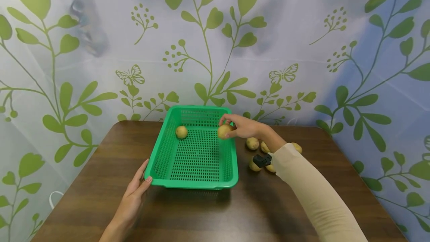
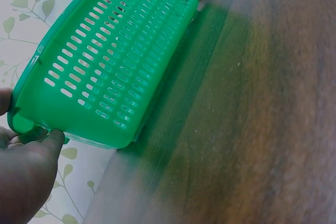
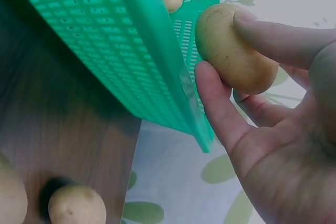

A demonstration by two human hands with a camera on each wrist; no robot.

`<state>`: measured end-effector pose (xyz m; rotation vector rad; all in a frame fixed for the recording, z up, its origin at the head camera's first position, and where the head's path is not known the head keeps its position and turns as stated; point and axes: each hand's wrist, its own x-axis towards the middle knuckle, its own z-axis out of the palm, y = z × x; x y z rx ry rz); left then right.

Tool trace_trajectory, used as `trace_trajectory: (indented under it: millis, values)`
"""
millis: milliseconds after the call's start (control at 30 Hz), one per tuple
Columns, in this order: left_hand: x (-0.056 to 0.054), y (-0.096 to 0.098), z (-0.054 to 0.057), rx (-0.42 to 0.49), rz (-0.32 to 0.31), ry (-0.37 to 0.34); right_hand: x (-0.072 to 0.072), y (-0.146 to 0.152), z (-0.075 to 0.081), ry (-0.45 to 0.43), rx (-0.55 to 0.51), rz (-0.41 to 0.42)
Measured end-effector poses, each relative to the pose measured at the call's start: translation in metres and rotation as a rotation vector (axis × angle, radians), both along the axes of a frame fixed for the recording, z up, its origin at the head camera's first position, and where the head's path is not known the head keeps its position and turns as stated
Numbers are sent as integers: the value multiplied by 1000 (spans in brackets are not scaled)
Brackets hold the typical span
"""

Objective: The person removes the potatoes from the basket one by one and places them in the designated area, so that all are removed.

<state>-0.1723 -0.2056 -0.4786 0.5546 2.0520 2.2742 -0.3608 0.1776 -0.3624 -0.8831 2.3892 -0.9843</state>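
A green plastic basket [image 1: 195, 184] with slotted sides stands on the brown table. The left hand [image 1: 134, 189] grips its near left corner, thumb over the rim; in the left wrist view the fingers [image 2: 50, 142] curl under that rim. A potato [image 3: 233, 48] is pinched between thumb and fingers of the right hand [image 1: 244, 127], over the right side of the basket near its far corner. Another potato [image 1: 181, 132] lies inside the basket at the far left.
Several loose potatoes [image 1: 252, 143] lie on the table [image 1: 289, 204] right of the basket, partly hidden by the right forearm. A black wrist camera [image 1: 262, 160] sits on that wrist. Behind the table hangs a leaf-patterned curtain [image 1: 151, 47].
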Motion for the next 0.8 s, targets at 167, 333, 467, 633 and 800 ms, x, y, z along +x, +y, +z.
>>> trace_trajectory:
  millis: [167,333,467,633,800]
  values:
    - [0,0,0,6,-5,-4,5,9,3,9,2,-8]
    - [1,0,1,13,-10,5,8,17,4,16,-1,-5]
    - [1,-1,1,13,-7,6,11,23,5,14,2,3]
    - [1,-1,0,15,-18,3,22,37,5,17,10,-13]
    - [0,-1,-1,22,-16,1,31,57,-4,27,20,-52]
